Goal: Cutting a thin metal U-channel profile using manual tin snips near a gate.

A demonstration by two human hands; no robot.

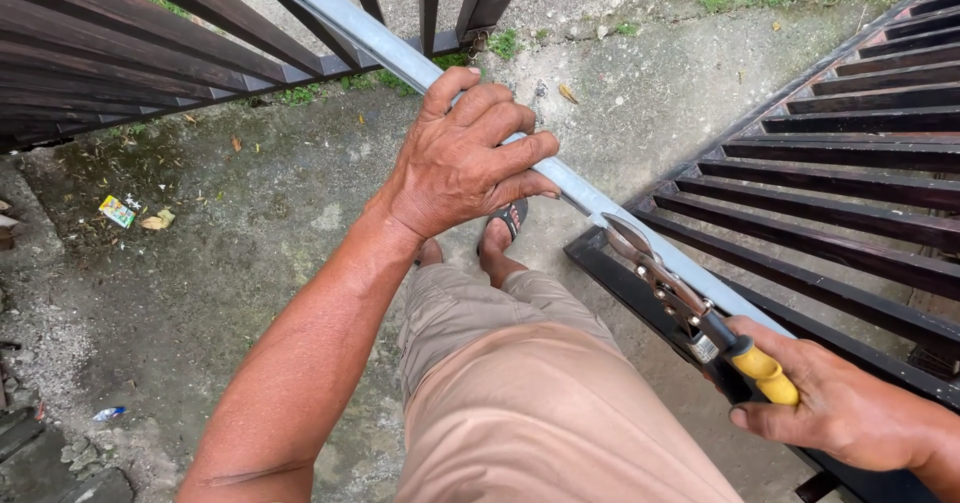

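Note:
My left hand (465,153) grips a long grey metal strip (340,23) that runs diagonally from the upper left to the lower right. My right hand (840,408) holds yellow-handled tin snips (690,308) by the handles. The snips' blades lie against the strip's edge just right of my left hand. My leg in tan shorts (530,413) and a sandalled foot (500,238) show below the strip.
A dark metal gate (850,173) with horizontal bars lies at the right, under the strip's lower end. Another dark barred gate (110,53) stands at the upper left. The ground is rough concrete (230,253) with small litter (118,211) and grass at the top.

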